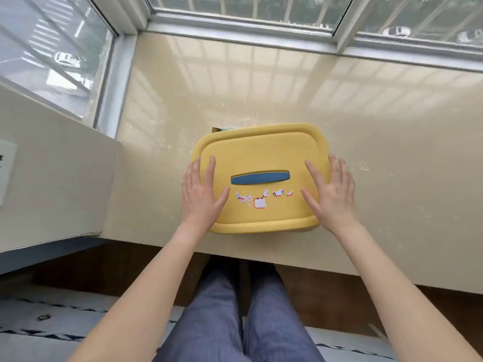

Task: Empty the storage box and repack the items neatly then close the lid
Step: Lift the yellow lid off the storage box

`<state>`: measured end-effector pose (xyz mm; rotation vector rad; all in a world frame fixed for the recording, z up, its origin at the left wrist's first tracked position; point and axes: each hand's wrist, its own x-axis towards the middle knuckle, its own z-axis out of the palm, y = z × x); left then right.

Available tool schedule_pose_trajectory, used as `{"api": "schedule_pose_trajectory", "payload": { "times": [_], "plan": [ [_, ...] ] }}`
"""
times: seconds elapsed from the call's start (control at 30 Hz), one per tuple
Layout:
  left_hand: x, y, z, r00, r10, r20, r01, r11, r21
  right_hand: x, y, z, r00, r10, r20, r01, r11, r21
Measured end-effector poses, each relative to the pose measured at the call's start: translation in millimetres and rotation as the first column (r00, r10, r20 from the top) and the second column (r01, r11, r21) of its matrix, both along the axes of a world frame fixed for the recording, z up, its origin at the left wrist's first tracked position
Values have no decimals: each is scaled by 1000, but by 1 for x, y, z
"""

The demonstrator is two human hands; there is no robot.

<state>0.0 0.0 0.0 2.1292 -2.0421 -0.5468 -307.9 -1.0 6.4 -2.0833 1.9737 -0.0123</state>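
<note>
Head view: left hand [201, 197] and right hand [329, 195] flat on lid [261, 152], fingers [210, 170] straight; likely opening step, calling for edge grip.

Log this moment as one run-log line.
yellow lid: in place, blue handle down | left hand: open, flat on lid | right hand: open, flat on lid | surface: beige window ledge
</note>
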Motion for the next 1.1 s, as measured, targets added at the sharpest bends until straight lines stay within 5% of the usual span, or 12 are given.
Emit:
{"api": "schedule_pose_trajectory", "payload": {
  "times": [0.23,0.37,0.5,0.77,1.1],
  "plan": [
    [6,20,-17,935,298,-192,-252,940,230,-11,13,-7,991,-134,7,132,980,149],
    [6,21,-19,837,451,-309,-360,880,309,-10,11,-6,952,-244,187,194,948,253],
    [7,19,-13,832,460,-310,-376,878,296,-5,16,-3,882,-346,320,259,923,284],
    [11,22,27,768,443,-463,-362,896,257,5,39,28,840,-416,348,346,905,247],
    [24,20,123,812,144,-565,-148,988,39,2,104,121,876,-396,276,408,913,15]
  ]
}}
